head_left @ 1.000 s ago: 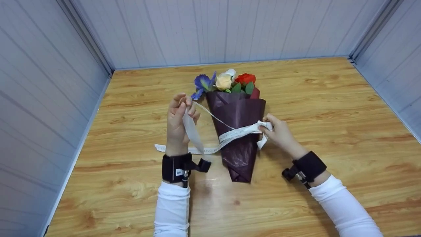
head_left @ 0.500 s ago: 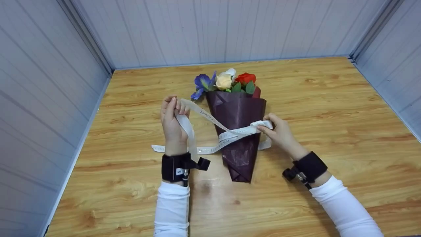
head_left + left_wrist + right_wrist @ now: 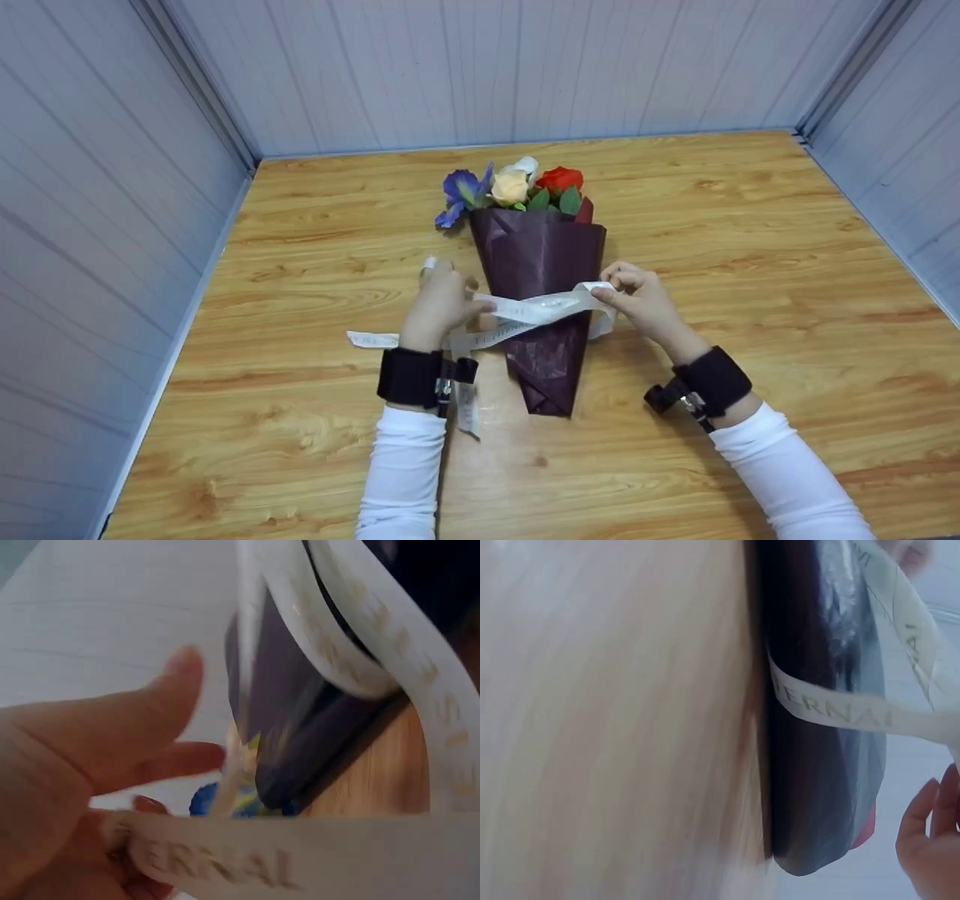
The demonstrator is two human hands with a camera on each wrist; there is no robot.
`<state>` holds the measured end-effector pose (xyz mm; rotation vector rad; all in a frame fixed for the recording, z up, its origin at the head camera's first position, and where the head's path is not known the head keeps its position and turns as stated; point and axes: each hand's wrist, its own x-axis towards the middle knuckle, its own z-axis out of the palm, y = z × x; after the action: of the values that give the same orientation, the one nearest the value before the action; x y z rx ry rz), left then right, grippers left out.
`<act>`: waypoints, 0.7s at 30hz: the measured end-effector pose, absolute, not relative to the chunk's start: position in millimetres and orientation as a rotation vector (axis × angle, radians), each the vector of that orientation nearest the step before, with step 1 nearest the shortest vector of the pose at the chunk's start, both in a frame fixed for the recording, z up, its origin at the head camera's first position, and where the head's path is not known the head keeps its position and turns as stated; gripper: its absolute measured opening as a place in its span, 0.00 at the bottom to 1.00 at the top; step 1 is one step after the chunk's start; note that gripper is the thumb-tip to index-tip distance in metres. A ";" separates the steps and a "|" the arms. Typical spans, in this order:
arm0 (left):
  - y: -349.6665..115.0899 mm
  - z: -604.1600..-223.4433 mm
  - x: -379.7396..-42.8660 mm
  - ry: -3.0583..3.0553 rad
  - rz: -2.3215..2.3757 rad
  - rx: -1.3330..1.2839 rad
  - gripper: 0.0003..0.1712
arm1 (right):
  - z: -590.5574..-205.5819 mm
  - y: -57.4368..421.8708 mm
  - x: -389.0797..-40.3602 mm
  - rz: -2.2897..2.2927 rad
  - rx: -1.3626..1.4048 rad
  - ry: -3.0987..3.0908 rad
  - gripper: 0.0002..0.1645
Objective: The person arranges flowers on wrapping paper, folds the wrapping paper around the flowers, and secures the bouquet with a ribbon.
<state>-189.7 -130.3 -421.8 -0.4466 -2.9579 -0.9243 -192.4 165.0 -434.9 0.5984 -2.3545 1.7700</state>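
Observation:
A bouquet wrapped in dark purple paper (image 3: 541, 251) lies on the table, flowers at the far end. White printed ribbon (image 3: 517, 309) crosses its middle in several strands. At the bouquet's left, my left hand (image 3: 437, 306) holds a length of ribbon; in the left wrist view it runs through the lower curled fingers (image 3: 154, 870), while thumb and forefinger stand apart. My right hand (image 3: 649, 306), at the right edge, pinches a ribbon loop between thumb and fingers. The right wrist view has the ribbon (image 3: 836, 706) going round the paper; that hand's fingertips are partly out of frame.
A purple-blue flower (image 3: 463, 189), a cream rose (image 3: 510, 186) and a red rose (image 3: 561, 180) top the bouquet. One ribbon end (image 3: 367, 340) lies left on the wooden table (image 3: 300, 450); another end (image 3: 468, 416) hangs below the left wrist. Pale panels (image 3: 480, 75) enclose the table.
My left hand has come down and turned over, moving right toward the bouquet and drawing the raised ribbon lower across it. The right hand keeps its pinch, nearly still.

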 end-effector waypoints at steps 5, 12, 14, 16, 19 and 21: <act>-139.8 -423.0 -188.2 -3.050 -0.895 -0.460 0.26 | -436.3 172.1 -191.7 1.983 0.727 -2.223 0.24; -152.1 -425.0 -192.5 -2.922 -1.056 -0.453 0.31 | -439.5 179.4 -193.0 2.203 0.720 -2.154 0.19; -154.0 -424.9 -192.7 -2.906 -1.104 -0.418 0.31 | -439.6 182.3 -192.6 2.348 0.770 -2.118 0.19; -155.1 -424.0 -192.5 -2.899 -1.152 -0.383 0.31 | -438.6 185.0 -192.3 2.429 0.828 -2.125 0.21; -156.2 -423.1 -192.2 -2.899 -1.190 -0.351 0.30 | -436.8 187.5 -193.1 2.256 0.868 -2.263 0.18; -156.6 -422.4 -191.7 -2.898 -1.205 -0.342 0.30 | -435.5 187.3 -193.9 2.040 0.826 -2.396 0.12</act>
<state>-191.7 -156.6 -422.4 -0.3417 -2.8976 -1.2047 -193.9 187.3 -435.5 0.8258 -2.3962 2.0399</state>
